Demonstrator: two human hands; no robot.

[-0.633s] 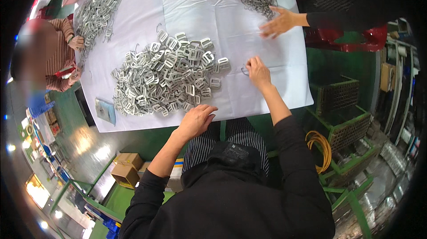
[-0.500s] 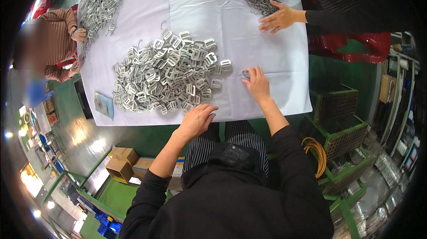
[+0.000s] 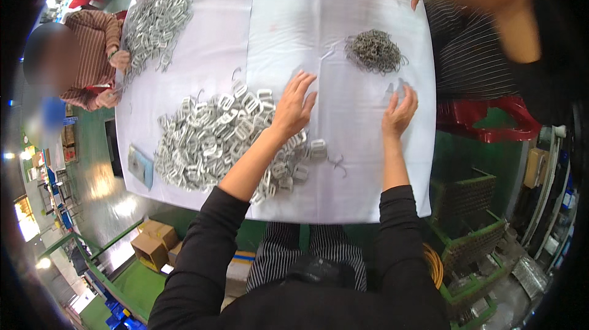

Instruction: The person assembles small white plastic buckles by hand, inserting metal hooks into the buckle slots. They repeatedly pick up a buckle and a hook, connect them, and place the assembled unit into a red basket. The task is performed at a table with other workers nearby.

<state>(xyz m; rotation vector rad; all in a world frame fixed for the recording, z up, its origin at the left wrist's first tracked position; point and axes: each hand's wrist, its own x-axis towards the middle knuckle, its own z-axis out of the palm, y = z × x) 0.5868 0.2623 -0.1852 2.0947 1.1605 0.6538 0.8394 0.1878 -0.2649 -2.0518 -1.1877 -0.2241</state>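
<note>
1. Okay, heap of silver-grey, rounded-rectangular slotted buckles [image 3: 218, 139] is on the white-cloth-covered desk [image 3: 374, 192]. Metal or hard plastic, can't tell.
2. Left grip [image 3: 296, 106]: at the heap's far right edge, fingers wide, nothing seen in it. Contact with buckles unclear.
3. Right grip [image 3: 399, 113]: well right of the heap, fingers curved, indistinct grey shape [image 3: 390, 90] at the tips. Can't tell if it's held.
4. Tangled clump of dark, thin wire hooks [image 3: 375, 52]: beyond and right of the heap. Loose dark wire hooks [image 3: 337, 164]: just right of it.
5. Buckles: probably light, stiff, slippery, not fragile. Pinch an outer bar; slots may catch neighbours.
6. Hooks: likely light, springy, prone to snag. Take mid-wire, clear of bent ends.
</note>
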